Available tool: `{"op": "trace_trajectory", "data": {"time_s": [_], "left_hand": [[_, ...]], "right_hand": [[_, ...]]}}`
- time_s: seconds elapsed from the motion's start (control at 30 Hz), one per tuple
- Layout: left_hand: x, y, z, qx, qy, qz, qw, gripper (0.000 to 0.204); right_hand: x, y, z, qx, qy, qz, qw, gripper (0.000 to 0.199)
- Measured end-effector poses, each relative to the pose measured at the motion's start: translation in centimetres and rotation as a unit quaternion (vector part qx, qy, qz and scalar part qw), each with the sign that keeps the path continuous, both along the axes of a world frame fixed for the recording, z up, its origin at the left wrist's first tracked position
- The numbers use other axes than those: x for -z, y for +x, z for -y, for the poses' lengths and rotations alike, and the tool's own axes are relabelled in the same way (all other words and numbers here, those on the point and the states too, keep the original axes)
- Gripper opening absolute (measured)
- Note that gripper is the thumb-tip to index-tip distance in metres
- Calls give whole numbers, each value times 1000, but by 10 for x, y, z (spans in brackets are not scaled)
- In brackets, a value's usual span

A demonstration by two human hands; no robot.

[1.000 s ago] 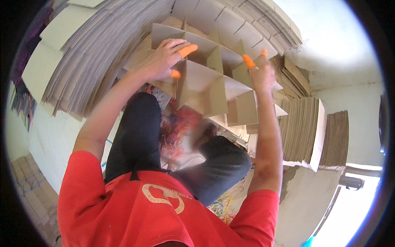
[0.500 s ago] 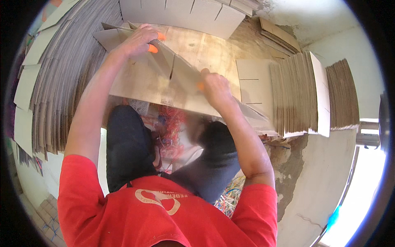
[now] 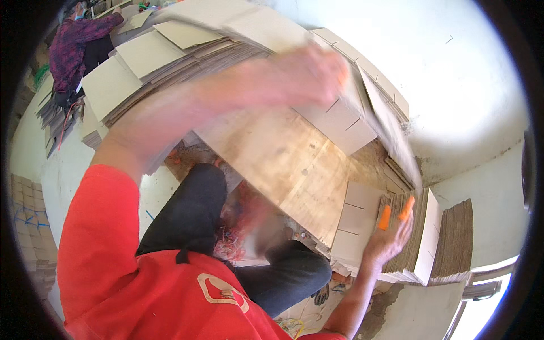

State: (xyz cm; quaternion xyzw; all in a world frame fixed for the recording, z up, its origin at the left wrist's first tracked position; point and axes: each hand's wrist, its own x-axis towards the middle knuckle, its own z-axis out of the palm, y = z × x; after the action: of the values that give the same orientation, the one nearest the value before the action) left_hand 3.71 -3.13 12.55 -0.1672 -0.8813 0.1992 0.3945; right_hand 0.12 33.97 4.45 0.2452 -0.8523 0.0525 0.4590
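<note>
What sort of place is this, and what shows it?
Probably a small cardboard workshop: stacked cardboard sheets, some slotted, a wooden work surface, and a co-worker near further stacks.

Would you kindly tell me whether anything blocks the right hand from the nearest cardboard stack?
Nothing visible does: the right hand overlaps the cardboard stack in this view, with no other object showing between them. Whether they touch, I cannot tell.

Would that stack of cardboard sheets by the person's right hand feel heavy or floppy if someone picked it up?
The cardboard stack likely feels heavy overall: many sheets sit packed together. A single sheet is probably light, as the edges look thin, and fairly stiff, since the pale outer sheet looks flat.
</note>
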Motion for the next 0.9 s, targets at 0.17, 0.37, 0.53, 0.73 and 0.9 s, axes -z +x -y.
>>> {"op": "trace_trajectory", "data": {"time_s": [0.17, 0.37, 0.53, 0.73, 0.9], "left_hand": [[-3, 50, 112, -302, -46, -68, 950, 17], [62, 77, 223, -435, 119, 74, 890, 35], [65, 82, 159, -327, 45, -51, 943, 31], [110, 77, 110, -187, 73, 6, 980, 29], [140, 88, 75, -193, 152, 107, 964, 28]], "right_hand": [[35, 25, -86, 114, -3, 116, 987, 41], [134, 45, -134, 128, -355, 317, 870, 23], [220, 33, -166, 186, -783, 281, 522, 7], [262, -9, -161, 163, -779, 484, 364, 27], [289, -27, -159, 215, -768, 519, 309, 32]]}}
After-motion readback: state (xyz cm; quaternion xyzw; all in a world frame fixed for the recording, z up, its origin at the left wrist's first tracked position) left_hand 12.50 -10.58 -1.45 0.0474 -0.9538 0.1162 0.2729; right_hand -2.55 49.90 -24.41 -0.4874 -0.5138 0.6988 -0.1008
